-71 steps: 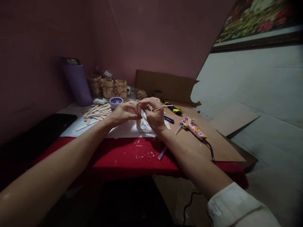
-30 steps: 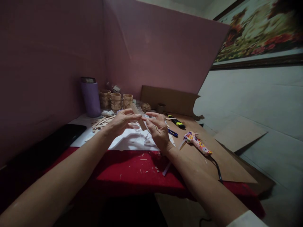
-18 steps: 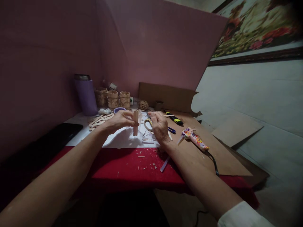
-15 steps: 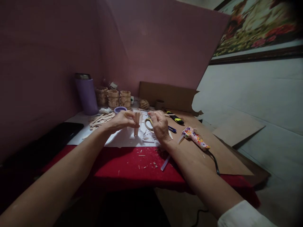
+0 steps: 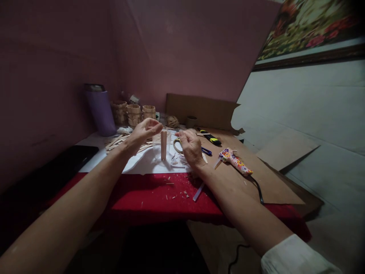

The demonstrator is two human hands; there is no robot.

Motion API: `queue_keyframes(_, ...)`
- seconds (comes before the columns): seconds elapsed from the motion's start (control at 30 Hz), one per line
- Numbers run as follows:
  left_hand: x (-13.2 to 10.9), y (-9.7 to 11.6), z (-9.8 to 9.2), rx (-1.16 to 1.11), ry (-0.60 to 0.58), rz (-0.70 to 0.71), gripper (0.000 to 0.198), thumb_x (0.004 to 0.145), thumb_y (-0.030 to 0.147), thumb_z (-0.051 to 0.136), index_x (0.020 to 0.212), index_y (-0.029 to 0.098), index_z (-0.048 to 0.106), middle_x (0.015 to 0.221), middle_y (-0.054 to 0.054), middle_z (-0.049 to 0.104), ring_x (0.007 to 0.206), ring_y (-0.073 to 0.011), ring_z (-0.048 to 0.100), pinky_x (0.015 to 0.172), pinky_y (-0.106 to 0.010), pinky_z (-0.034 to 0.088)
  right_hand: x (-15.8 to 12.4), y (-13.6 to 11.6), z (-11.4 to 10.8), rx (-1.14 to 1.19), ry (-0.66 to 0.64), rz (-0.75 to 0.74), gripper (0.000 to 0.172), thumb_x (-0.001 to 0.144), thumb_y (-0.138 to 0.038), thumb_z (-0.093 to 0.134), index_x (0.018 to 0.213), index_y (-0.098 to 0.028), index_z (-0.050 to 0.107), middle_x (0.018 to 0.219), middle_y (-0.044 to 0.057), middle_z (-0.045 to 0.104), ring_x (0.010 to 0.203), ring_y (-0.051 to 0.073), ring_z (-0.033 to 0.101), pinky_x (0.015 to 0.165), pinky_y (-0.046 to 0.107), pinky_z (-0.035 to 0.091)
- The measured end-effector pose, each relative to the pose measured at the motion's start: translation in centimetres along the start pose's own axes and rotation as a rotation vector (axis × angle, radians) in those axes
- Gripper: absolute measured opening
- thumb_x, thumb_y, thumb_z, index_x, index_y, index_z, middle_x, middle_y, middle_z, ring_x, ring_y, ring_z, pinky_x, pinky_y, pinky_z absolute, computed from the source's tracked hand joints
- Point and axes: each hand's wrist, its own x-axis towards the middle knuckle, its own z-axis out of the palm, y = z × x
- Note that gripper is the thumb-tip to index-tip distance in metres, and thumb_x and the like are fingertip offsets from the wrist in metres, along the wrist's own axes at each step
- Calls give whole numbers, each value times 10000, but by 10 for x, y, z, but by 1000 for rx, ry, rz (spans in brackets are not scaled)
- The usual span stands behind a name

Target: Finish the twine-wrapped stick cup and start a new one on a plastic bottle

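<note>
A clear plastic cup [image 5: 156,149] stands on white paper, with two upright craft sticks [image 5: 163,145] side by side against its near face. Just above the cup's rim is my left hand [image 5: 146,130], apart from the sticks, its fingertips pinched together; whatever may be between them is too small to see. To the right of the cup, my right hand [image 5: 191,147] is closed with thumb and fingers together, and its contents are hidden. A thin wooden stick [image 5: 203,134] shows beyond that hand; I cannot tell whether the hand holds it. Yellow-handled scissors [image 5: 176,146] lie partly behind the right hand.
Loose craft sticks [image 5: 114,144] lie on the left beside a purple tumbler [image 5: 100,110]. Several stick-covered cups [image 5: 133,115] and a twine ball [image 5: 172,121] stand behind. A utility knife [image 5: 211,137] and a flowered glue gun [image 5: 236,161] with a cord lie on the cardboard [image 5: 256,186].
My left hand has let go of the cup and sticks and lifted up and left. My right hand stays closed in nearly the same place. The view has shifted slightly.
</note>
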Motion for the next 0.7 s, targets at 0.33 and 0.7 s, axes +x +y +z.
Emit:
queue_keyframes(0.33,1,-3,7,-32,16,150,559,738,713,677,859,175,767,971,-83,722,1041,-257,600,946,-327,419,-3,-2,0,-9,-14,-3,445,1000,-503,425,802,-231,716,858,59,713,880,228,616,850,390,445)
queue_keyframes(0.7,-2,-4,15,219,-43,262,219,612,372,836,604,207,693,790,-52,680,879,-241,588,924,-383,419,-3,-3,1,-31,-30,-20,440,1004,-497,420,775,-239,694,849,57,700,886,231,616,850,396,454)
